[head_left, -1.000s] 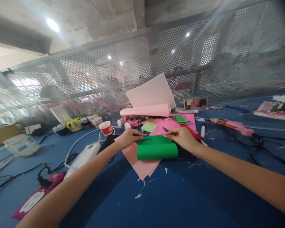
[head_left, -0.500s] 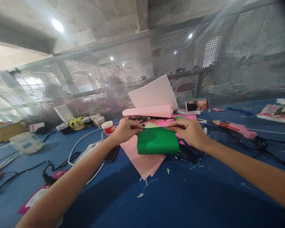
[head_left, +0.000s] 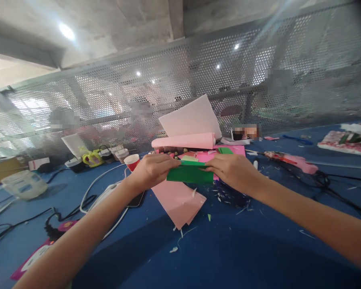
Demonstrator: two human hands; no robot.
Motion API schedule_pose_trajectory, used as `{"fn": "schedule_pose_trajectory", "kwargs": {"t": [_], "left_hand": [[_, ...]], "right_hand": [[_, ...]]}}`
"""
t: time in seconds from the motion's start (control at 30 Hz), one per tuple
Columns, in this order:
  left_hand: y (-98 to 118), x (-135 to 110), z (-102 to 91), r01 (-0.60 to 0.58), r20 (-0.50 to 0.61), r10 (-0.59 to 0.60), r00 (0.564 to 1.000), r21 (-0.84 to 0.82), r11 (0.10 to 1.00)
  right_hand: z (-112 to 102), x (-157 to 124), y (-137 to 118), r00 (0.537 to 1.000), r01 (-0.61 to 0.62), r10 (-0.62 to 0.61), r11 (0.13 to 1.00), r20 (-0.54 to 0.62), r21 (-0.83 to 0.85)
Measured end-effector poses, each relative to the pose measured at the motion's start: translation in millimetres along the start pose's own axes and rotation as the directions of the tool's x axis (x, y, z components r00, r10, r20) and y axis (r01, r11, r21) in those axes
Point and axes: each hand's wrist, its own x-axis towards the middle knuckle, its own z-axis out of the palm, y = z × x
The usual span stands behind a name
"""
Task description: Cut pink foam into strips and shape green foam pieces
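A sheet of green paper is held up between my two hands, its upper edge folded over in a narrow strip. My left hand pinches the left end of that edge. My right hand grips the right end, fingers bent over the top. Beneath the green sheet, pink paper sheets lie on the blue table. Behind my hands are a roll of light pink paper and a large pale sheet standing tilted.
A red paper cup, a white cable and a phone lie left of my hands. Farther left stand a clear plastic tub and a purple power strip. A pink glue gun rests at right. Paper scraps litter the table.
The green sheet's curved lower part has tipped back and shows less height, and a folded strip now appears along its top. My fingers have closed further over the edge.
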Motion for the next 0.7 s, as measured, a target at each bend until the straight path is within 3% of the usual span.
{"fn": "schedule_pose_trajectory", "kwargs": {"t": [0.1,0.23,0.33,0.47,0.7], "left_hand": [[5,-2,-4.6,0.048,0.077,-0.045,0.996,-0.045,0.998],[9,-14,-5.1,0.111,0.139,-0.098,0.985,-0.087,0.99],[15,-34,2.3,0.008,0.064,-0.004,0.998,-0.065,0.998],[28,-66,20.0,-0.141,-0.04,0.141,0.989,-0.009,0.99],[52,-81,32.9,-0.219,0.024,0.219,0.975,0.017,0.976]], "right_hand": [[-2,-1,-3,0.998,0.066,-0.068,0.993,-0.013,-0.102],[-4,-3,-9,0.974,0.148,-0.186,0.954,-0.128,-0.262],[1,-8,-18,0.936,0.242,-0.315,0.901,-0.158,-0.361],[21,-21,-30,0.897,0.355,-0.427,0.85,-0.115,-0.389],[41,-44,-37,0.878,0.436,-0.476,0.844,-0.061,-0.311]]}}
